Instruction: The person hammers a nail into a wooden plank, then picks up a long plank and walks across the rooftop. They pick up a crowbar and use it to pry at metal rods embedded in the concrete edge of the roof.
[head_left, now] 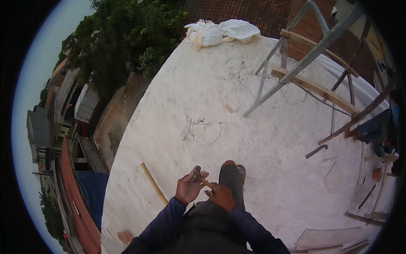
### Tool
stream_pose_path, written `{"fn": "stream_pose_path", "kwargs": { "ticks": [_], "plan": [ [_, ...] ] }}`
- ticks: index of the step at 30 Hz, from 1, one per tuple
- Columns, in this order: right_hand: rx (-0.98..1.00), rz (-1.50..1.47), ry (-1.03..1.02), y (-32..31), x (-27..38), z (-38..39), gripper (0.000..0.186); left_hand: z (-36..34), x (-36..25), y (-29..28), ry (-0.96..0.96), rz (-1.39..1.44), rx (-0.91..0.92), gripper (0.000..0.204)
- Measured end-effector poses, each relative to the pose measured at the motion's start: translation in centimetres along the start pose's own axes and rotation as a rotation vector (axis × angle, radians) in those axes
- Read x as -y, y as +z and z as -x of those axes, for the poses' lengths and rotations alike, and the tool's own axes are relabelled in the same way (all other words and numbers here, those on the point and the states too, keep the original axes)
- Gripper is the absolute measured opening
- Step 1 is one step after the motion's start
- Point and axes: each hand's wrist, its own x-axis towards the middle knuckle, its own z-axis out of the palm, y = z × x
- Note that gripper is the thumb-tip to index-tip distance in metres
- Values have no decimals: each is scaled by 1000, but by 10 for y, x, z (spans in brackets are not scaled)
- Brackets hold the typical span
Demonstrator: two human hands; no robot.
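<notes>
A hammer (206,182) with a pale wooden handle and a dull grey, worn-looking head is held in front of my body. My left hand (187,189) cups the head end, its thumb and fingers around it. My right hand (223,198) is wrapped round the handle, a short way behind the head. Just beyond my hands is my own bent leg, with a sandalled foot (241,170). A light wooden stick (153,183) lies on the pale slab (160,139) to the left of my left hand.
The slab's left edge drops to the ground far below. Tangled thin wire (192,127) and a small wood piece (229,109) lie ahead. White sacks (220,33) sit at the far edge. A metal frame with planks (315,86) stands far right. A board (327,238) lies near right.
</notes>
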Motion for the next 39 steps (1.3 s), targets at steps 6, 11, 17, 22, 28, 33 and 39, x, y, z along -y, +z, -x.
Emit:
{"fn": "stream_pose_path", "kwargs": {
  "ticks": [6,11,17,22,28,33,39],
  "plan": [
    [67,33,14,-79,42,-141,44,-102,-97,33,7,45,62,48],
    [138,192,-49,-160,91,-290,43,-205,-196,77,28,172,36,47],
    [268,646,-242,-250,178,-469,42,-301,-336,126,186,312,149,46],
    [294,537,-325,-273,240,-572,49,-353,-423,153,280,339,109,43],
    [286,530,-199,-299,268,-691,59,-447,-500,162,228,364,69,53],
    [286,541,-225,-317,286,-835,57,-578,-600,183,64,187,188,57],
    [-101,409,-117,-383,341,-990,43,-707,-770,247,-123,-49,249,67]
  ]
}}
